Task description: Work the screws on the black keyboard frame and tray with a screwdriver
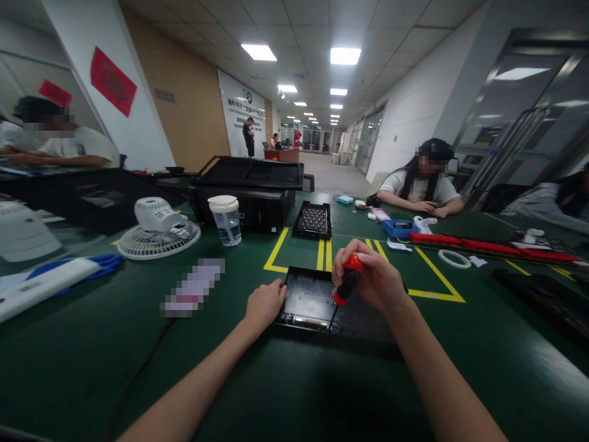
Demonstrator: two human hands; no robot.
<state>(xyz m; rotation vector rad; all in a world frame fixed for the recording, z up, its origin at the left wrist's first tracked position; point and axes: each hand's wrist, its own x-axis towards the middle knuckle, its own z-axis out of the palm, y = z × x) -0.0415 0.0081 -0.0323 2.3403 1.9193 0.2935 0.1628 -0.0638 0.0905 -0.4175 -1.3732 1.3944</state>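
Note:
A shallow black plastic casing (304, 296) with a raised rim lies on the green table in front of me. My left hand (265, 305) grips its left edge, fingers closed round the rim. In my right hand (375, 276) is a red and black screwdriver (348, 280), held upright with a slight tilt. Its thin shaft points down to a pale metal strip (310, 323) along the casing's near side. Whether the tip sits in a screw is too small to tell. My right hand and forearm hide the casing's right part.
Behind the casing stand a black tray of small round parts (313, 221), a lidded plastic cup (225, 220) and a large black box (239, 205). A white fan (159, 230) lies to the left. Yellow tape (437, 296) marks the table. Another person (421, 178) sits across at right.

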